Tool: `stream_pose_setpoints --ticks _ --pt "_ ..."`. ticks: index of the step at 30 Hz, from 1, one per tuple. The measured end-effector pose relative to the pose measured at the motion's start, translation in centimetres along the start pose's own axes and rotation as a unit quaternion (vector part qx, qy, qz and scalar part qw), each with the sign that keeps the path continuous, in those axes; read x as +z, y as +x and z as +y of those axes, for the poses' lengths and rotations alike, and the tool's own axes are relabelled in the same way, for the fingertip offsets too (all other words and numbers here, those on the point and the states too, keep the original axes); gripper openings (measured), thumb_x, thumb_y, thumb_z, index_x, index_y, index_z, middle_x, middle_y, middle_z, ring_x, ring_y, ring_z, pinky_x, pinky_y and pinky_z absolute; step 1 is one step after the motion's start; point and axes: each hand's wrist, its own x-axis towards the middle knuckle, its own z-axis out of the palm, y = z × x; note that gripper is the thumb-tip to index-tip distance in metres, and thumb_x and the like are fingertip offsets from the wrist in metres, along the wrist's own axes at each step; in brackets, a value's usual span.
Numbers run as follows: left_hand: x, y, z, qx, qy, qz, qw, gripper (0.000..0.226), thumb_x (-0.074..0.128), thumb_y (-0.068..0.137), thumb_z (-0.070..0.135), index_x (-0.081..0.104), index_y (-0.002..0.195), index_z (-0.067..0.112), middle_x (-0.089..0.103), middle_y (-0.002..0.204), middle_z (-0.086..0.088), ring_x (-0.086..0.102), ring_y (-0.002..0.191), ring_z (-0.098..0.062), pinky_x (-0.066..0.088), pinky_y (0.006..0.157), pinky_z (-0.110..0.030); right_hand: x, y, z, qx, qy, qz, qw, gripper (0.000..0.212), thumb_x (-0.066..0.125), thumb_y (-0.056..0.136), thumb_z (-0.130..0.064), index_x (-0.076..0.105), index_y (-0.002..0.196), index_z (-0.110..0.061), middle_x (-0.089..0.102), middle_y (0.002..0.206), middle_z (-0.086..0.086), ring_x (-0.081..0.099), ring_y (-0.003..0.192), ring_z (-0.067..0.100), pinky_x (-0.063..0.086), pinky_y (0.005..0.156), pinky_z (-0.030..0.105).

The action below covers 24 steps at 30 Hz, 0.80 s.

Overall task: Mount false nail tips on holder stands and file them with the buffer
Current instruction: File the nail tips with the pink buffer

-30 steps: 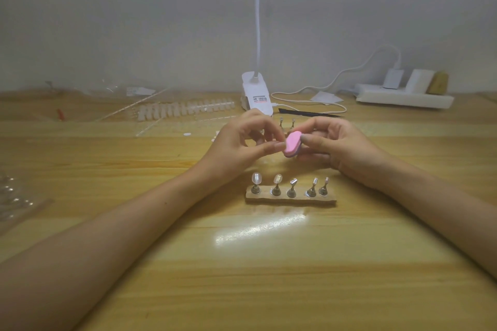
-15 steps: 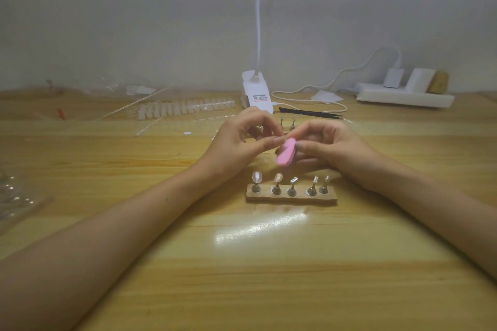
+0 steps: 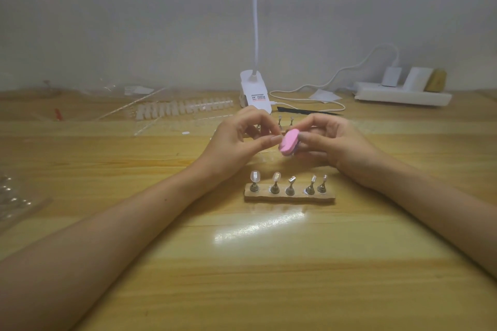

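My right hand [image 3: 333, 142] pinches a small pink buffer [image 3: 288, 142] between thumb and fingers, above the table. My left hand [image 3: 239, 142] has its fingers curled and its fingertips meet the buffer's left edge; a nail tip pinched there is too small to make out. In front of both hands a wooden base [image 3: 290, 197] carries several metal holder stands [image 3: 290, 186]. The two leftmost stands bear clear nail tips [image 3: 255, 176]. Two more stands [image 3: 285, 121] show behind my hands.
A strip of spare nail tips [image 3: 183, 109] lies at the back left among clear plastic packaging. A white clip lamp [image 3: 255, 94], its cable, a black strip [image 3: 306, 110] and a white power strip [image 3: 403, 94] line the back. Clear packaging [image 3: 16, 201] sits at the left edge.
The pink buffer dipped lower half a second ago and has come back up and to the right against my left fingertips. My forearms have stayed in place.
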Motion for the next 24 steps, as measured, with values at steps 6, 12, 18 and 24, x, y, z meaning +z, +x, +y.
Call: stream_pose_setpoints --ticks 6,12,18,24 --pt "0.07 0.05 -0.04 -0.003 -0.002 0.0 1.0 0.007 0.072 0.085 0.004 0.067 0.085 0.009 0.059 0.088 -0.003 0.054 0.077 -0.001 0.042 0.074 -0.013 0.07 0.0 0.1 0.003 -0.016 -0.015 1.0 0.015 0.07 0.085 -0.018 0.071 0.1 -0.014 0.077 0.1 0.014 0.075 0.093 0.027 0.061 0.076 0.032" --pt "-0.02 0.07 -0.16 0.002 0.001 -0.003 1.0 0.008 0.072 0.085 0.004 0.067 0.084 0.01 0.059 0.087 -0.001 0.053 0.077 0.001 0.04 0.073 -0.011 0.03 -0.05 0.04 0.004 -0.03 -0.031 0.999 0.013 0.071 0.085 -0.016 0.072 0.098 -0.015 0.076 0.101 0.015 0.075 0.093 0.028 0.061 0.075 0.03" --pt "0.02 0.06 -0.21 0.001 -0.001 -0.005 1.0 0.009 0.072 0.085 0.004 0.066 0.083 0.01 0.059 0.087 -0.001 0.054 0.078 -0.003 0.042 0.074 -0.014 0.06 -0.09 0.08 0.004 -0.045 -0.029 0.999 0.02 0.071 0.084 -0.016 0.068 0.102 -0.008 0.076 0.1 0.016 0.075 0.093 0.029 0.062 0.077 0.034" --pt "0.04 -0.06 -0.23 0.002 -0.001 -0.022 1.0 0.005 0.073 0.084 0.008 0.069 0.086 0.011 0.059 0.089 -0.004 0.055 0.079 -0.007 0.045 0.076 -0.017 -0.58 0.28 0.07 0.006 0.016 0.007 1.0 0.02 0.068 0.085 -0.016 0.069 0.103 -0.007 0.075 0.1 0.02 0.075 0.092 0.028 0.062 0.078 0.033"
